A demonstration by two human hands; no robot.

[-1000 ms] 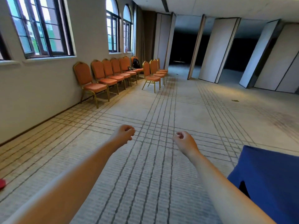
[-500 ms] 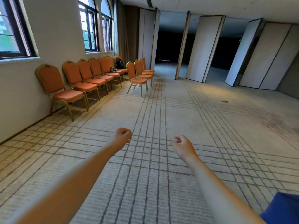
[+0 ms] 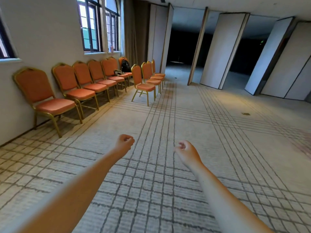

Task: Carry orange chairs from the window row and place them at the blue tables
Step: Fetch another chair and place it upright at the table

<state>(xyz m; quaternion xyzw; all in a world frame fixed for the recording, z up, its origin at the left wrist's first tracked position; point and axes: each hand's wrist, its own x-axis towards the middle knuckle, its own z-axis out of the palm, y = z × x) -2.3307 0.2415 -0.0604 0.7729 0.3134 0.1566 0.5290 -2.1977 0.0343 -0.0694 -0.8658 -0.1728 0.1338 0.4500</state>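
A row of orange chairs with gold frames stands along the left wall under the windows. The nearest chair (image 3: 45,100) is at the left, a second one (image 3: 75,89) just behind it. A short separate line of three orange chairs (image 3: 143,81) stands further off, out on the carpet. My left hand (image 3: 124,143) and my right hand (image 3: 185,149) are stretched out over the carpet, both curled into loose fists with nothing in them, well short of any chair. No blue table is in view.
A black backpack (image 3: 125,66) and some cloth (image 3: 118,72) lie on chairs at the far end of the row. Tall white partition panels (image 3: 222,51) stand at the back right, with a dark opening (image 3: 181,46) between them. Patterned carpet (image 3: 168,165) stretches ahead.
The view has moved forward towards the chairs, which look larger and nearer. The blue table at the lower right has dropped out of view. Both hands stay curled and empty.
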